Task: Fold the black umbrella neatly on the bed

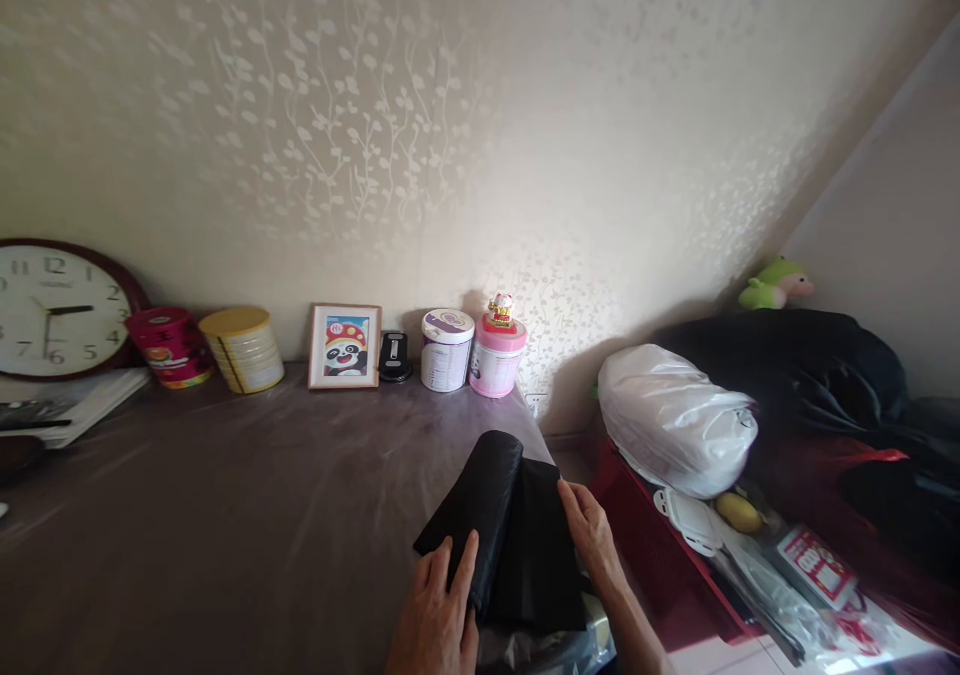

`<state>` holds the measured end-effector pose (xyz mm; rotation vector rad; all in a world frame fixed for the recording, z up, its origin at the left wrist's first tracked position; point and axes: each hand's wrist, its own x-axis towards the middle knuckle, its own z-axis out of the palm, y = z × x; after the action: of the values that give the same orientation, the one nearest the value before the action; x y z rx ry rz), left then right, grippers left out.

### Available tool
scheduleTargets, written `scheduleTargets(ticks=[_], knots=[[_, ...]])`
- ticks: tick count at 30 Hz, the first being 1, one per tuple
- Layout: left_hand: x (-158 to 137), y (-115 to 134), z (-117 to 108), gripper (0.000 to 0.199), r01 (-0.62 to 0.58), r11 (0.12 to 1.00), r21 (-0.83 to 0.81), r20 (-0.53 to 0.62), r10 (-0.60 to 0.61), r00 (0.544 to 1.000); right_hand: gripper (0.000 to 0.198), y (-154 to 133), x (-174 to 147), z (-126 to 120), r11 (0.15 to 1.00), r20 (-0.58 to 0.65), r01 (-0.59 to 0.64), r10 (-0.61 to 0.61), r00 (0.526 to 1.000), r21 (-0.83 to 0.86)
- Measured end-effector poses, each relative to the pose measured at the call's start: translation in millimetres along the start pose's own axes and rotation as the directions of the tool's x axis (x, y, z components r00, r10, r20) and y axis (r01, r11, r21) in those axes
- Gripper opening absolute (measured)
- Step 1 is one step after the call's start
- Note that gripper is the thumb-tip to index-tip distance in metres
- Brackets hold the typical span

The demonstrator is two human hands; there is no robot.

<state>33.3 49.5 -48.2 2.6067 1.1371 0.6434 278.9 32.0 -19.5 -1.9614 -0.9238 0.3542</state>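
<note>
A black sheet (536, 555), partly rolled or folded over into a thick curl (487, 485), lies near the right edge of the table. It looks like thin plastic or cloth; which of these I cannot tell. My left hand (442, 595) rests on the rolled part with its fingers stretched and spread. At the far right corner of the sheet, my right hand (589, 525) pinches the edge between thumb and fingers. Some clear plastic wrapping (540, 650) shows under the near end of the sheet.
Along the wall stand a clock (56, 310), a red tub (171, 347), a yellow-lidded can (241, 350), a framed panda picture (345, 347), a white tub (447, 352) and a pink tub (497, 360) topped by a cat figurine. Right of the table, a red box (652, 535) holds a white bag (675, 420).
</note>
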Motion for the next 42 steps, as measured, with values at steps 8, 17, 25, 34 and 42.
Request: scheduleTargets(ticks=[8,17,25,34,42], knots=[[-3,-3,11,0.083,0.002,1.0,-0.006,-0.007,-0.002,1.0,0.035,-21,-10,12,0.991,0.019,0.118,-0.12,0.993,0.064],[-1,-4,9,0.077,0.021,1.0,0.006,0.07,-0.021,0.997,0.03,-74,-1,45,0.969,0.059,0.206,-0.216,0.975,0.134],[3,-8,8,0.061,0.008,1.0,0.024,0.059,-0.009,0.998,0.031,-79,5,78,0.988,0.155,0.15,-0.154,0.976,0.041],[1,-19,16,0.044,-0.027,0.989,0.143,0.029,0.023,0.999,0.028,-87,7,92,0.991,0.378,0.13,-0.107,0.919,-0.035],[0,-15,-21,0.039,0.013,0.987,0.162,0.053,-0.022,0.998,0.016,-100,-1,83,0.969,0.488,0.245,-0.197,0.85,-0.036]])
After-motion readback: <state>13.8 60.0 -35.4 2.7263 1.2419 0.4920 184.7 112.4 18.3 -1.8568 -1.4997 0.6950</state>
